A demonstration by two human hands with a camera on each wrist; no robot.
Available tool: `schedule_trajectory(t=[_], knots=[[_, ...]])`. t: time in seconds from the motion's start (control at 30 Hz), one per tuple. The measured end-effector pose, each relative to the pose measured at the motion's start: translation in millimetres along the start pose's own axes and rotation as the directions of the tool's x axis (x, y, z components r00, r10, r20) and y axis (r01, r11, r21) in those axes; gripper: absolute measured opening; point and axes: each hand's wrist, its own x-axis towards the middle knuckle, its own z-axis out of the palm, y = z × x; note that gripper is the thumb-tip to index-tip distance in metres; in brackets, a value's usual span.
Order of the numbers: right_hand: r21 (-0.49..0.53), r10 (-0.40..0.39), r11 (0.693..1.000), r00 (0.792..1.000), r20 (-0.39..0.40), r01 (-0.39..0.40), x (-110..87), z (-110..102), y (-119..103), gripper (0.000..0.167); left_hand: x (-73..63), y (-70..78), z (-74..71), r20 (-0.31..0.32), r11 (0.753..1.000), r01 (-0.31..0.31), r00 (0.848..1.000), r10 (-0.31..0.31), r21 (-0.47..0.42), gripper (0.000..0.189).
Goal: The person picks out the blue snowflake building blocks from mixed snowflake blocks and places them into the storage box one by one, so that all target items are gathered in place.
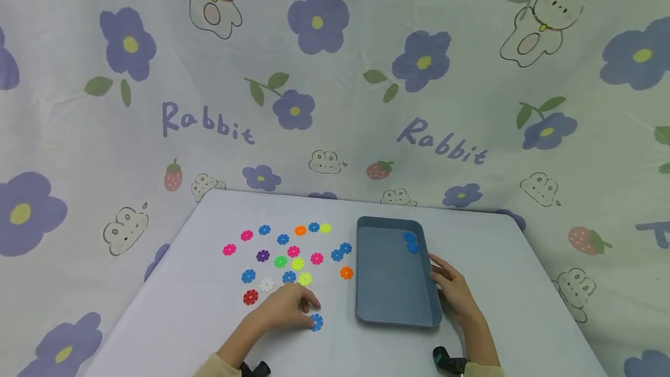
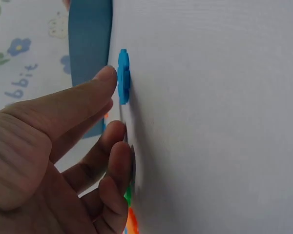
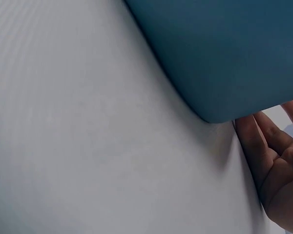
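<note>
A blue flower-shaped disc (image 1: 316, 322) lies at the thumb tip of my left hand (image 1: 285, 307), near the table's front. In the left wrist view the thumb touches the blue disc (image 2: 123, 78), seen edge-on, while the other fingers bend loosely behind. My right hand (image 1: 458, 295) rests against the right side of a grey-blue tray (image 1: 395, 295), fingertips at its rim. The right wrist view has the fingers of that hand (image 3: 283, 161) beside the tray's outer wall (image 3: 224, 63). Two blue discs (image 1: 411, 242) lie in the tray's far right corner.
Left of the tray, several loose discs are spread over the white table (image 1: 178, 307), among them a purple disc (image 1: 263, 255), a white disc (image 1: 266, 284), a red disc (image 1: 250, 297) and an orange disc (image 1: 346, 273). A printed curtain (image 1: 335, 86) hangs behind.
</note>
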Motion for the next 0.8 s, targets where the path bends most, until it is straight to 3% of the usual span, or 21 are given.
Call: schedule_trajectory(t=[0.3, 0.8], knots=[[-0.006, 0.003, 1.000, 1.000, 0.003, -0.003, 2.6, -0.3, -2.5, 0.050, 1.1, -1.0, 1.7, 0.010, 1.000, -0.003, 1.000, 0.003, -0.016, 0.016], [0.009, 0.005, 1.000, 1.000, 0.000, -0.005, 0.3, 0.1, -0.2, 0.050, 4.0, -6.0, 2.9, 0.022, 0.999, -0.033, 0.999, 0.033, -0.015, 0.024]])
